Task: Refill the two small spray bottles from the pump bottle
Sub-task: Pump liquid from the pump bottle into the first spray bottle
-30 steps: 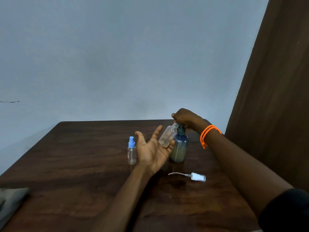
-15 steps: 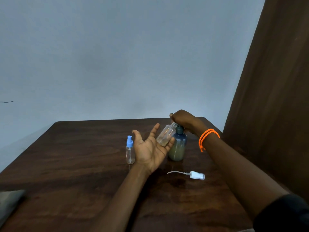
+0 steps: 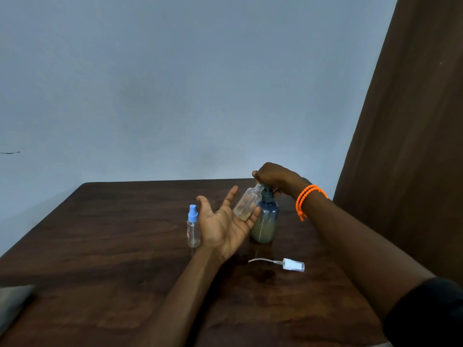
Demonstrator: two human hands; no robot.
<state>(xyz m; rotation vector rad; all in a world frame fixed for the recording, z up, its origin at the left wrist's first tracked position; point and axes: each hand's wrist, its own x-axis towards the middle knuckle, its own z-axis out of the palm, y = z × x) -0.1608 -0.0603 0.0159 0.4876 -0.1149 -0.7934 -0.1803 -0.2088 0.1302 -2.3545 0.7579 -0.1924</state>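
From the head camera, you are looking down at a dark brown wooden table [image 3: 105, 234] set against a pale blue wall. Your right hand [image 3: 276, 177] is curling down over the pump head of the dark blue translucent pump bottle [image 3: 265, 221], which is standing upright and showing a greenish liquid in its lower half — the fingers are closing around the top, hiding the nozzle. An orange beaded bracelet [image 3: 308, 199] is circling that wrist. Your left hand [image 3: 223, 227] is lying palm-up with fingers spread wide, cradling the small uncapped clear spray bottle [image 3: 248, 202] on its fingertips; the bottle is tilting with its neck up under the pump. A second small clear bottle with a blue spray cap [image 3: 193, 227] is standing just left of that hand. The white spray cap with its dip tube [image 3: 288, 264] is lying on the table nearer you.
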